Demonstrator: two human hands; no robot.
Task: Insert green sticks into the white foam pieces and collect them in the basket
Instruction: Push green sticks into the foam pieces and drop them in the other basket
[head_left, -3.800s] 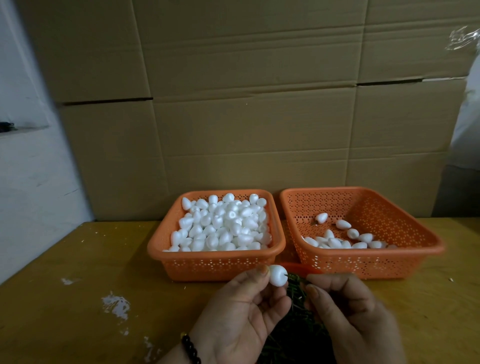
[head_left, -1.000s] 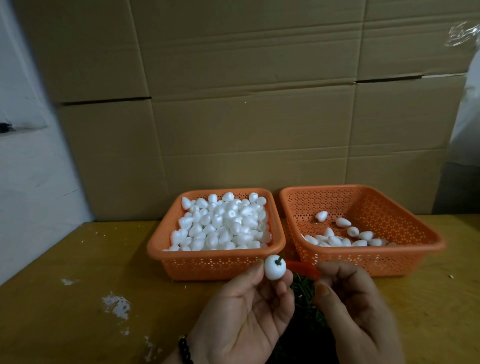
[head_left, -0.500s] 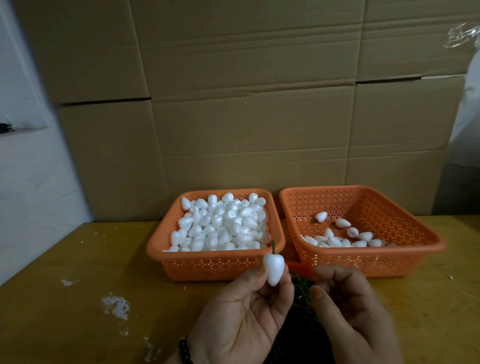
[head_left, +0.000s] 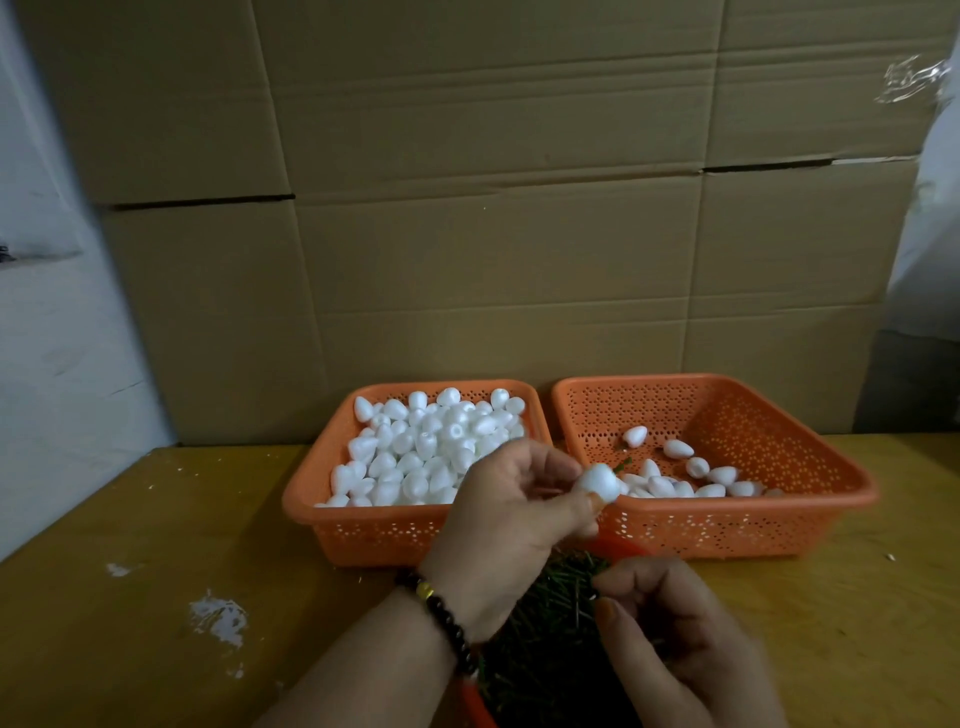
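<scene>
A: How many baskets do you count?

B: Two orange ones on the table (head_left: 156, 597), side by side. The left basket (head_left: 332, 525), behind the left hand (head_left: 511, 512), is heaped with white foam pieces (head_left: 415, 452), too many to count. The right basket (head_left: 810, 514), beyond the grip to its right, has about a dozen finished pieces (head_left: 680, 480) along its near side.

A: And what is the grip holding?

B: The left hand pinches one foam piece (head_left: 598, 482) between thumb and fingertips, over the near left corner of the right basket. One green stick (head_left: 621, 466) comes out of it.

A: Which way does it point?

B: The stick end points up and to the right, away from the palm. The long axis is tilted along that line.

A: The other hand?

B: The right hand (head_left: 670, 623) is lower, near the camera, fingers curled over the heap of green sticks (head_left: 545, 613) in a red container (head_left: 621, 546). I cannot tell if it holds one.
</scene>
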